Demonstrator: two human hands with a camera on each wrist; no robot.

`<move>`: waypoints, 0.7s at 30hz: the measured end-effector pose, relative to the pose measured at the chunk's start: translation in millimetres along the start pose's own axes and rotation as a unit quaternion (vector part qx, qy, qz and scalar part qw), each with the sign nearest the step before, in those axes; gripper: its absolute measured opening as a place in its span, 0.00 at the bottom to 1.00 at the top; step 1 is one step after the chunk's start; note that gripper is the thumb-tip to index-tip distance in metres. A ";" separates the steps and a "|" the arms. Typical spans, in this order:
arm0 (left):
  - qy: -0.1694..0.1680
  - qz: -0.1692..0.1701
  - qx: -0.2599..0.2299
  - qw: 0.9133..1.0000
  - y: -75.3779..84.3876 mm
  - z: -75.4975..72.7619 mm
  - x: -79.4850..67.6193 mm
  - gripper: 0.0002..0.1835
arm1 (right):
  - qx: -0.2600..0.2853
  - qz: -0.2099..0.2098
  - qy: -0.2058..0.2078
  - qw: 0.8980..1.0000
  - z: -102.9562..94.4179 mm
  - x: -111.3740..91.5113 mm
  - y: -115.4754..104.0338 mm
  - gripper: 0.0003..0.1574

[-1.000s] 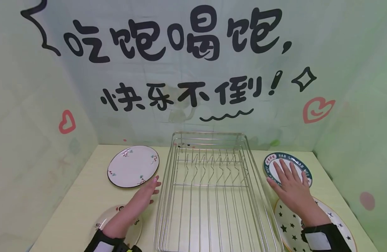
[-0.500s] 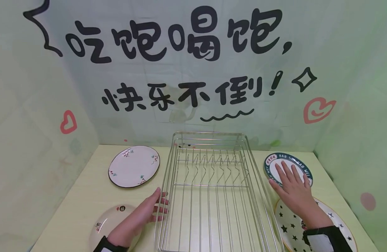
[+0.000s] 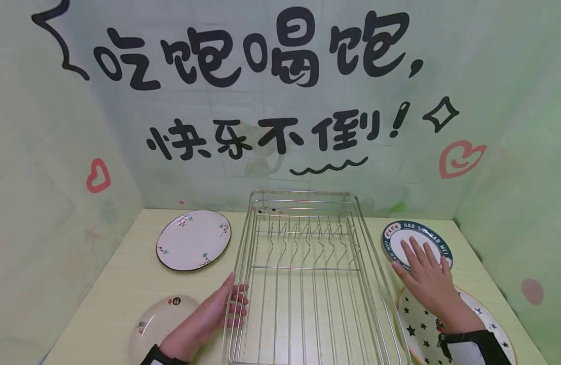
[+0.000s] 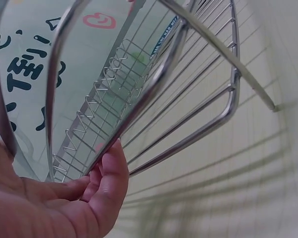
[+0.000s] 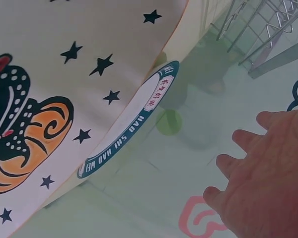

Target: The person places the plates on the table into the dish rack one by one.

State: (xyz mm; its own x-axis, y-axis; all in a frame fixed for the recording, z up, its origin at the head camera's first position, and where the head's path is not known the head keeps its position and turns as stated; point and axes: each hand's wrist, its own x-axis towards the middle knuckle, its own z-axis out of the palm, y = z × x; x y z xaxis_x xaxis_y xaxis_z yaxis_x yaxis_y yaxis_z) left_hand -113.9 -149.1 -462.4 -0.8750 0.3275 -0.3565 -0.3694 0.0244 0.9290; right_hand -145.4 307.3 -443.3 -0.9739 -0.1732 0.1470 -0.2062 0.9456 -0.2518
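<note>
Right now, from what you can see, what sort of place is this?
Probably a booth or corner dressed up as a kitchen or dining spot. A rack stands between plates on a table, and the backdrop carries big Chinese lettering about eating and drinking your fill.

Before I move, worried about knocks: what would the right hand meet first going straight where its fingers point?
Probably the pale green printed backdrop; the right hand seems raised above the round white plate with the teal lettered rim. Depth is unclear; a downward slant could bring that plate first.
</note>
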 end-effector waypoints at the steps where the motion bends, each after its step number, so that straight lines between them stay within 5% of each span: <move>1: 0.001 0.002 0.002 1.000 -0.1 0.1 0.1 0.48 | -0.001 0.002 -0.002 1.000 0.3 -0.6 1.0 0.44; 15: 0.007 0.005 0.003 1.000 -2.4 1.0 1.4 0.48 | -0.009 0.059 -0.020 0.998 2.8 -25.9 49.8 0.53; 21: 0.006 0.003 0.004 1.000 -2.7 1.4 1.1 0.48 | -0.026 0.111 -0.093 0.989 -1.1 -47.7 84.3 0.60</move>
State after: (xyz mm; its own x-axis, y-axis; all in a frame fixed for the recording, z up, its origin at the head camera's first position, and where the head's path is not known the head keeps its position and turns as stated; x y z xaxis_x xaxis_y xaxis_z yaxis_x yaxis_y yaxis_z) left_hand -113.4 -147.5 -465.1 -0.8808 0.3169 -0.3518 -0.3612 0.0307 0.9320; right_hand -116.2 395.5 -470.5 -0.9963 -0.0022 -0.0854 0.0156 0.9780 -0.2079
